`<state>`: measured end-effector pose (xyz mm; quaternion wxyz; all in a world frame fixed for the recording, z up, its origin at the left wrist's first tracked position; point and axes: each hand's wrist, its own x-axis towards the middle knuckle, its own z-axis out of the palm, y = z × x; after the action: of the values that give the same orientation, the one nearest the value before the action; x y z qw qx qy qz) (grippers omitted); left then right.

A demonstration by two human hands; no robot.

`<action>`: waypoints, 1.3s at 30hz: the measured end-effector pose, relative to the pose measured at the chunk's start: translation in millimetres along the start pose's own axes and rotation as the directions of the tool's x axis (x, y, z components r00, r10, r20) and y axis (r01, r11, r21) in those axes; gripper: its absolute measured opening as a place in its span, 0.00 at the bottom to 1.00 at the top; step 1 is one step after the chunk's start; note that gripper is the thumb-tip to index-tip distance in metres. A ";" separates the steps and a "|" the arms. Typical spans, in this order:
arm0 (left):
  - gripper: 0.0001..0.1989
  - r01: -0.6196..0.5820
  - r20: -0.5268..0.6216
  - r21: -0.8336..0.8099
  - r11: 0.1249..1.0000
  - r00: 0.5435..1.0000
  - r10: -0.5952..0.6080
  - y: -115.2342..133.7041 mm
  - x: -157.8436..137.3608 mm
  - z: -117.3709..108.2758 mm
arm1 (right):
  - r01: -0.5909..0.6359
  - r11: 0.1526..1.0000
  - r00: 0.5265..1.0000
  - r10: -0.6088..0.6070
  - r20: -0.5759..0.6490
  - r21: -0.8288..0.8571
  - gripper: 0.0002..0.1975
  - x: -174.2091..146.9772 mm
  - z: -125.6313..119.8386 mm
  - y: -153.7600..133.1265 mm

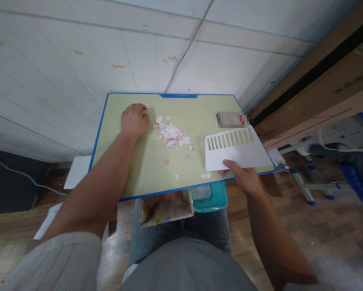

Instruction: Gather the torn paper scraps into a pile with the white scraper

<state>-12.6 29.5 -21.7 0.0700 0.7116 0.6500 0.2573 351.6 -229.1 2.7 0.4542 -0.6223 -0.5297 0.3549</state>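
My right hand (245, 177) grips the near edge of a flat white slotted board (234, 155), with the thumb on top and fingers partly hidden below. A row of long slots runs along the board's far side, and it is held over the right part of the table. On the left of the tabletop (145, 169) rests my left hand (134, 121), fingers loosely curled, thumb and forefinger apart, nothing visible in it. Just right of it lies a heap of small white and pinkish paper scraps (171, 133). Several loose scraps (206, 176) are scattered toward the near edge.
A blurred-out flat item (232, 119) lies at the table's back right. Below the near edge, a teal plastic box (219, 198) and a patterned container (169, 210) sit by my lap. A wall stands behind; large cardboard boxes (321, 85) border the right.
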 end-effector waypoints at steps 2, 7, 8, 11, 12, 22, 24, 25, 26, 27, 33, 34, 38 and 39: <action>0.24 0.007 0.002 0.004 1.000 1.000 -0.007 0.1 -0.7 -0.8 | -0.006 1.000 1.000 0.006 -0.020 -0.006 0.26 0.2 -6.1 3.8; 0.26 -0.012 0.032 0.094 0.995 0.999 0.009 6.7 -3.3 -7.8 | -0.027 0.999 0.999 0.028 0.040 -0.021 0.24 -3.6 -19.7 10.3; 0.26 -0.012 0.039 0.108 0.994 0.999 0.008 8.1 -3.7 -9.1 | -0.038 0.999 0.999 0.038 0.029 -0.019 0.22 -4.8 -21.3 10.8; 0.26 -0.003 0.046 0.106 0.994 0.999 -0.002 10.4 -4.4 -11.0 | -0.087 0.996 0.996 0.087 0.019 -0.005 0.22 -7.5 -24.2 11.0; 0.25 -0.003 0.045 0.100 0.995 0.999 -0.001 10.5 -4.6 -11.1 | -0.106 0.994 0.994 0.106 0.040 0.003 0.23 -7.9 -24.4 10.7; 0.21 -0.012 0.078 0.016 1.000 0.997 0.010 7.8 -9.3 -17.1 | -0.094 0.995 0.994 0.093 0.051 0.030 0.24 -6.1 -17.9 9.9; 0.22 -0.016 0.076 0.012 1.000 0.997 0.015 8.2 -10.5 -18.4 | -0.108 0.992 0.993 0.105 0.049 0.061 0.23 -5.0 -18.5 10.3; 0.22 -0.012 0.071 0.013 1.000 0.997 0.011 8.5 -10.6 -18.6 | -0.107 0.991 0.994 0.104 0.038 0.076 0.23 -4.3 -18.1 10.0; 0.22 -0.008 0.067 0.013 1.000 0.998 0.008 8.8 -10.4 -18.7 | -0.098 0.991 0.995 0.096 0.024 0.087 0.23 -3.7 -16.9 9.4; 0.22 -0.006 0.062 0.012 1.000 0.998 0.005 9.0 -10.0 -18.5 | -0.082 0.992 0.997 0.082 0.009 0.091 0.23 -3.1 -14.9 8.6; 0.21 -0.013 0.050 0.022 1.000 0.999 0.012 11.1 -5.7 -16.2 | -0.004 0.998 1.000 0.002 0.031 0.060 0.19 -1.9 2.8 4.6; 0.21 -0.009 0.047 0.024 1.000 0.999 0.007 11.8 -5.2 -16.0 | 0.007 0.998 0.999 -0.009 0.039 0.055 0.19 -1.7 4.3 5.0; 0.22 0.000 0.038 0.019 1.000 0.999 -0.001 15.8 -4.5 -16.1 | 0.051 0.998 0.997 -0.052 0.059 0.021 0.20 -0.3 3.0 8.7; 0.22 -0.001 0.041 0.024 1.000 0.999 0.000 16.8 -4.5 -16.3 | 0.042 0.999 0.998 -0.044 0.054 0.026 0.20 0.2 1.8 9.5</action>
<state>-5.3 18.9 -1.7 0.0748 0.7176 0.6514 0.2350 353.2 -228.8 -6.8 0.4550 -0.5951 -0.5505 0.3684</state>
